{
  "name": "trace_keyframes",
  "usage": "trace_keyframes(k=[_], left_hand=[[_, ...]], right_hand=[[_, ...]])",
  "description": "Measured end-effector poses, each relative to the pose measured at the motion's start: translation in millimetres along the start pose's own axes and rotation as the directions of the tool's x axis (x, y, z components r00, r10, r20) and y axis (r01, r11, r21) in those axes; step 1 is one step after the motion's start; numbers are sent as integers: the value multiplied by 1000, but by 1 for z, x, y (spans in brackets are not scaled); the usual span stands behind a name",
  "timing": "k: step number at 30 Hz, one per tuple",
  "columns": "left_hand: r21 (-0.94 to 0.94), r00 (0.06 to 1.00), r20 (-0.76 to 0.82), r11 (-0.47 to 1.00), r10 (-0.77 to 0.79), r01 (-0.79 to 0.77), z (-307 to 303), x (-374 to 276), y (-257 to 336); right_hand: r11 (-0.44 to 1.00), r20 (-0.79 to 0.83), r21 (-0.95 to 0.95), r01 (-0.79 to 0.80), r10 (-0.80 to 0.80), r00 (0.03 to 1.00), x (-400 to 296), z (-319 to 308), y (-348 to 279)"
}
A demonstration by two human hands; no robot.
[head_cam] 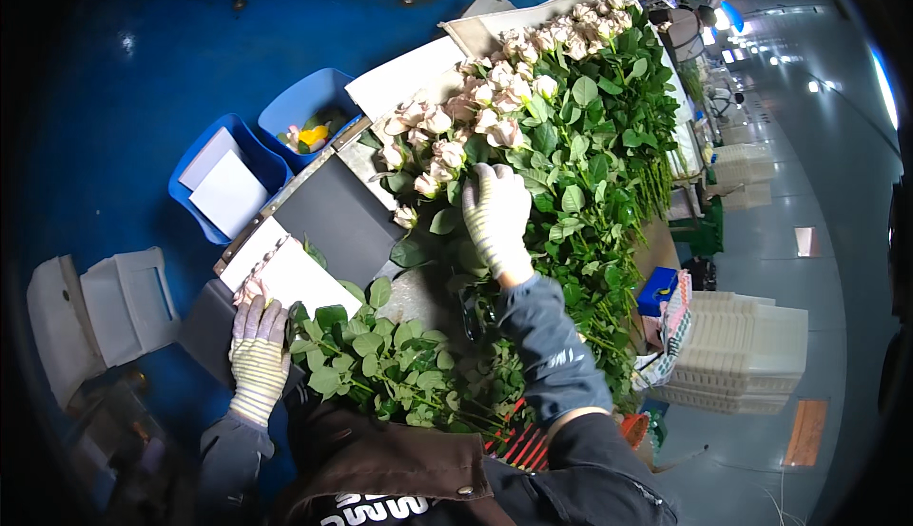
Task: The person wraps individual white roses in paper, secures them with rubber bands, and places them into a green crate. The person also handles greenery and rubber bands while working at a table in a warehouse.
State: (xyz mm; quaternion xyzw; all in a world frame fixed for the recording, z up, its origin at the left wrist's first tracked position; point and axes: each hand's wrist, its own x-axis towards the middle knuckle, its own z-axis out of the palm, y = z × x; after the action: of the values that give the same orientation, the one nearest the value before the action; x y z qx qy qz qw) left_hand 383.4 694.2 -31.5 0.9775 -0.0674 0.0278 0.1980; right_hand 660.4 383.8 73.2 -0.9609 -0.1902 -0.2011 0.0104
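Observation:
My left hand, in a striped, grey-tipped glove, rests its fingertips against pale pink rose heads at the near edge of a white sheet. More blooms show in a row along that sheet, partly hidden under its edge. Leafy rose stems lie beside this hand, close to my apron. My right hand, gloved the same way, reaches into a large pile of pale pink roses. Its fingertips are among the leaves just below the blooms; whether they grip a stem is hidden.
Left of the worktable stand a blue bin with white sheets and another blue bin with petals. A dark grey panel lies on the table. Stacked pale crates and a blue box are at right. People work farther off.

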Motion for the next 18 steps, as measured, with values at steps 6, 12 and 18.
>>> trace_keyframes(k=[6,12,18], left_hand=[[1,999,33,999,-34,34,-7,-8,5],[-14,996,8,996,-86,86,-12,-10,4],[18,991,77,994,-110,109,-7,-5,7]], right_hand=[[930,-142,365,-36,94,985,14,-67,70],[567,129,783,-255,253,959,34,-194,18],[107,828,515,-851,-320,461,-98,-11,-157]])
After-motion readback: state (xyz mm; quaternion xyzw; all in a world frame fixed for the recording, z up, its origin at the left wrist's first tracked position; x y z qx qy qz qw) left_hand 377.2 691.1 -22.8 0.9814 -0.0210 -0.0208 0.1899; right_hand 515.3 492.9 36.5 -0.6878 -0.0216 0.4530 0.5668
